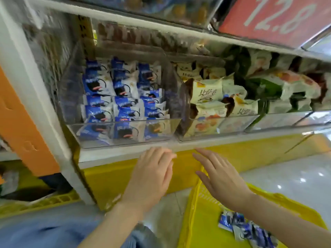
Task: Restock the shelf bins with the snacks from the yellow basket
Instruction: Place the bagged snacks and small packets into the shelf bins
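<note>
A clear shelf bin [125, 138] at the left holds several blue-and-white snack packs [121, 90] in rows. The yellow basket [202, 212] sits low at the right, with several of the same blue-and-white packs [245, 228] lying in it. My left hand [152, 176] and my right hand [220, 174] hover side by side just below the shelf's front edge [125, 153], above the basket. Both have straight, relaxed fingers and hold nothing.
To the right, a second clear bin [215, 129] holds cream-coloured snack packs, and a further bin [279, 122] holds green and white packs. A red price sign [279, 18] hangs at the top right. An orange panel [21, 122] stands at the left.
</note>
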`<state>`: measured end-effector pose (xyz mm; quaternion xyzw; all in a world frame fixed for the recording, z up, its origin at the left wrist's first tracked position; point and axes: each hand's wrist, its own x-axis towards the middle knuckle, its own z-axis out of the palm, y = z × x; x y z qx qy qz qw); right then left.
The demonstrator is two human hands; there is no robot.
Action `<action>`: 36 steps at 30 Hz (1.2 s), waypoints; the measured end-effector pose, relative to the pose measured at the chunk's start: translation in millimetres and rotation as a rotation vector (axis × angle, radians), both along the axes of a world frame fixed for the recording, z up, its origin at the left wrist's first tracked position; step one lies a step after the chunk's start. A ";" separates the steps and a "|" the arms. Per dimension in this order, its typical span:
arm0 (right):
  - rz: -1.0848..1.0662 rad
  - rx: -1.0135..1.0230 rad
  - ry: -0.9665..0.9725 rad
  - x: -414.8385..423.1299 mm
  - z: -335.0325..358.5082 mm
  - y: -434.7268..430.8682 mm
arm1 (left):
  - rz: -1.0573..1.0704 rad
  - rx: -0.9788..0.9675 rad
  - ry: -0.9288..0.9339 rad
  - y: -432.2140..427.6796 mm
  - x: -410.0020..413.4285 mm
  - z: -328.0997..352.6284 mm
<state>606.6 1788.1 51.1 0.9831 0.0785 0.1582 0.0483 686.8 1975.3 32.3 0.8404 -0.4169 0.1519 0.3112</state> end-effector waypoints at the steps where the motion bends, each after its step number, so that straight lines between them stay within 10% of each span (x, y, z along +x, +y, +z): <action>1: -0.041 0.054 0.034 -13.2 -9.9 -9.9 | -0.020 0.057 0.081 -10.3 -7.9 -10.2; 14: -0.866 0.312 0.813 -152.8 -229.8 -175.3 | 0.055 0.331 0.855 -136.0 -33.1 -148.7; 36: -1.190 0.553 0.652 -165.3 -305.5 -229.9 | 0.094 0.030 0.884 -165.3 -35.6 -171.2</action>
